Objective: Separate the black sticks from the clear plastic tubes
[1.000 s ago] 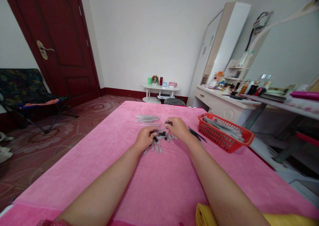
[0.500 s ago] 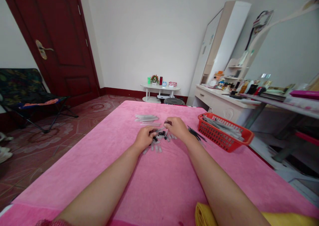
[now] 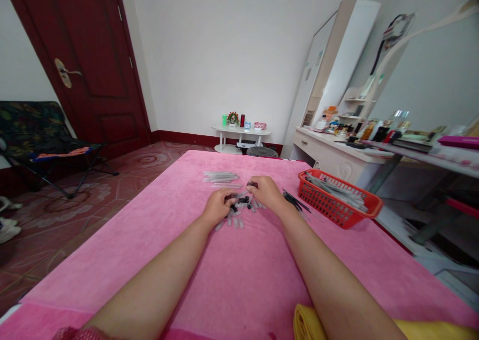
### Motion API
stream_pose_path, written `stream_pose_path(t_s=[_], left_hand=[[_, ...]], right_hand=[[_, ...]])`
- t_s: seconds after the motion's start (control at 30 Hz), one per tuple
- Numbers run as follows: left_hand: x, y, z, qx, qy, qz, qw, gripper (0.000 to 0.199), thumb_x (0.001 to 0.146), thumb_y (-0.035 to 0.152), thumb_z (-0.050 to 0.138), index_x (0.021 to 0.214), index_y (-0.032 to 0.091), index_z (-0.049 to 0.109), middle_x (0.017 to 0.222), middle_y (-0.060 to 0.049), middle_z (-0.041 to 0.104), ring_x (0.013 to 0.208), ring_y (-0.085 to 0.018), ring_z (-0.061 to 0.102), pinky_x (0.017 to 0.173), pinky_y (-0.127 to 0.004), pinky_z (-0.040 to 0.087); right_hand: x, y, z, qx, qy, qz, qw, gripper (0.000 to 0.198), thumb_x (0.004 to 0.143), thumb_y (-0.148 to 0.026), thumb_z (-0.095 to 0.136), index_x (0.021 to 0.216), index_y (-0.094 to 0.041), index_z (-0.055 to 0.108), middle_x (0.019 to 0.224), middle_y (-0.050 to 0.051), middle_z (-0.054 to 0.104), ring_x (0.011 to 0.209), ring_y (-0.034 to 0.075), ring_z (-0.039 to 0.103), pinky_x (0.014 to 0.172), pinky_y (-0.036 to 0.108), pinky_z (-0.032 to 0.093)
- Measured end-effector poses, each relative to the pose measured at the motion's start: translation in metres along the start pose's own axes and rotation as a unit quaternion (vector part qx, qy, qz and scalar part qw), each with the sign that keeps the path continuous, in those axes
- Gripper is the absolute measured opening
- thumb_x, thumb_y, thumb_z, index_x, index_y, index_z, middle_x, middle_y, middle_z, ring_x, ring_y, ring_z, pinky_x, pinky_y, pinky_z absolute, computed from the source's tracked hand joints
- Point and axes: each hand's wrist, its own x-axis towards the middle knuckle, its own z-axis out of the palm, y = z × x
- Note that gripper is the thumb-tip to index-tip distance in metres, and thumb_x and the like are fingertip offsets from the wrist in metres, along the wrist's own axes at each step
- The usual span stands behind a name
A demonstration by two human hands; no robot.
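My left hand [image 3: 217, 206] is closed in a pinch at the left side of a small pile. Across from it, my right hand [image 3: 266, 191] also pinches, with its fingertips at the pile's far right. What either hand holds is too small and too hidden to make out. Between and below the hands lie small black pieces [image 3: 244, 200] and short translucent cap-like pieces [image 3: 238, 223]. Beyond the left hand, slim whitish pen-like tubes [image 3: 220, 177] lie side by side. Thin black rods like pen refills [image 3: 295, 200] lie right of my right hand.
A red plastic basket [image 3: 346, 221] with many greyish tubes [image 3: 335, 192] stands at the table's right edge. Pink cloth [image 3: 239, 280] covers the table. Yellow fabric [image 3: 307, 322] lies near my right forearm. A dressing table [image 3: 329, 145] stands on the right, a folding chair [image 3: 56, 150] on the left.
The view has shifted very slightly. Both hands keep their pinched pose over the pile, and nothing else has visibly moved.
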Motion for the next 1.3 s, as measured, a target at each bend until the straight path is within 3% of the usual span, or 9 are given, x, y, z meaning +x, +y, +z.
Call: stream_pose_path(t_s=[0.57,1.3], left_hand=[[0.0009,-0.0027,0.0005,-0.003,-0.007,0.006,1.000,0.025,0.075,0.010,0.058,0.095,0.017,0.071,0.095,-0.005,0.071,0.088,-0.018,0.062,0.078,-0.028,0.048],[0.0014,-0.0021,0.0011,0.004,-0.016,0.024,1.000,0.020,0.076,0.011,0.056,0.088,0.017,0.071,0.084,-0.004,0.070,0.078,-0.017,0.060,0.073,-0.027,0.046]], right_hand=[[-0.0017,-0.0010,0.0012,0.002,-0.010,-0.002,1.000,0.015,0.080,-0.023,0.056,0.082,-0.018,0.070,0.083,0.005,0.071,0.074,0.014,0.061,0.065,0.022,0.037],[-0.0035,-0.0053,0.0045,-0.007,-0.039,-0.022,0.999,0.017,0.078,-0.022,0.055,0.082,-0.018,0.071,0.081,0.006,0.072,0.073,0.015,0.061,0.063,0.022,0.037]])
